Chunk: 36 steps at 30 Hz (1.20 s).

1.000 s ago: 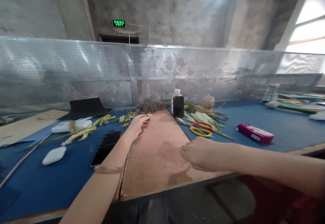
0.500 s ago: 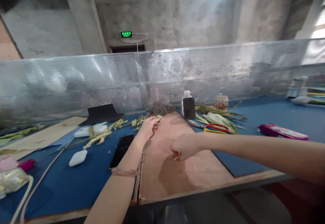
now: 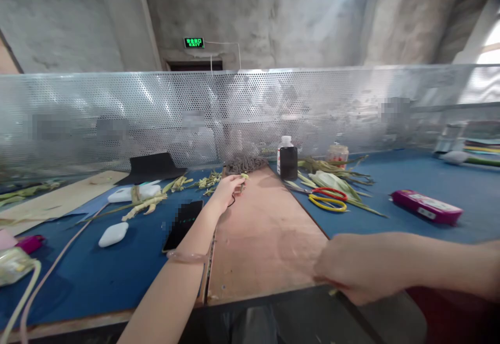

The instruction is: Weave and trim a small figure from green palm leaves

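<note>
My left hand (image 3: 228,190) is over the far part of the wooden board (image 3: 269,229), its fingers pinched on a small yellow-green plant-like piece (image 3: 244,176). A dark cord (image 3: 233,200) loops below those fingers. At the board's near right edge is my right hand (image 3: 351,266), smeared by motion with its fingers curled downward. A tiny pale bit (image 3: 333,292) shows under it; whether the fingers grip it is hidden. Scissors (image 3: 328,199) with red and yellow handles lie on the blue table beyond my right hand.
Behind the board stand a grey fibrous bundle (image 3: 246,163) and a dark-fronted bottle (image 3: 288,163). Dried husks (image 3: 332,180) lie to the right, near a purple packet (image 3: 425,206). On the left are a phone (image 3: 183,224), a white case (image 3: 113,234) and a cable (image 3: 58,266).
My right hand has moved right and toward me, from the middle of the board to its near edge. My left hand stays in place with its piece. The view has shifted slightly.
</note>
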Each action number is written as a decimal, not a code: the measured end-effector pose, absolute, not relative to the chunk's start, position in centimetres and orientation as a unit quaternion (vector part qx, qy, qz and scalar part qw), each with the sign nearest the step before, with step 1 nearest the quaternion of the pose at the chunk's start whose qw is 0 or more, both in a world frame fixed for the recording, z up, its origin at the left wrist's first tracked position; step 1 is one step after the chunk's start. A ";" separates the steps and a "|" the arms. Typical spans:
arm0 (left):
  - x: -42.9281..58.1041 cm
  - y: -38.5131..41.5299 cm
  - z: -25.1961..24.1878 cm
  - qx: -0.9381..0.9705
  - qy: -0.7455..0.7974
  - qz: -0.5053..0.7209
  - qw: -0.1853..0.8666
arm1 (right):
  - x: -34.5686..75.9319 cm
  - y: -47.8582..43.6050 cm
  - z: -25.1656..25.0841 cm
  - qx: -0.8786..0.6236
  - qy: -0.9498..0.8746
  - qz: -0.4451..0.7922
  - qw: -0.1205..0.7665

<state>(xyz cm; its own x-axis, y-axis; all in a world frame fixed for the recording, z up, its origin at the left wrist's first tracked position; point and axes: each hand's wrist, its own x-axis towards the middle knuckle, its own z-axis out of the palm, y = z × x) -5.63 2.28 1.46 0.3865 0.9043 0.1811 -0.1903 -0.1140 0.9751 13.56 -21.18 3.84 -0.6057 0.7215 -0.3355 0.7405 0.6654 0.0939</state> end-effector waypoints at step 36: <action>-6.2 2.2 1.2 0.617 0.322 0.404 0.594 | 11.8 -0.8 -2.3 0.517 0.500 -0.396 -0.570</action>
<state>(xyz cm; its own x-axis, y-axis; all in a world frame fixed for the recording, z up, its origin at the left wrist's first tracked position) -6.16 2.19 1.24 0.4654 0.8774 0.1161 -0.0826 -0.0875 0.9927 11.76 -0.82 -2.34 0.1855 0.9694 0.1611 0.0654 0.1514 -0.9863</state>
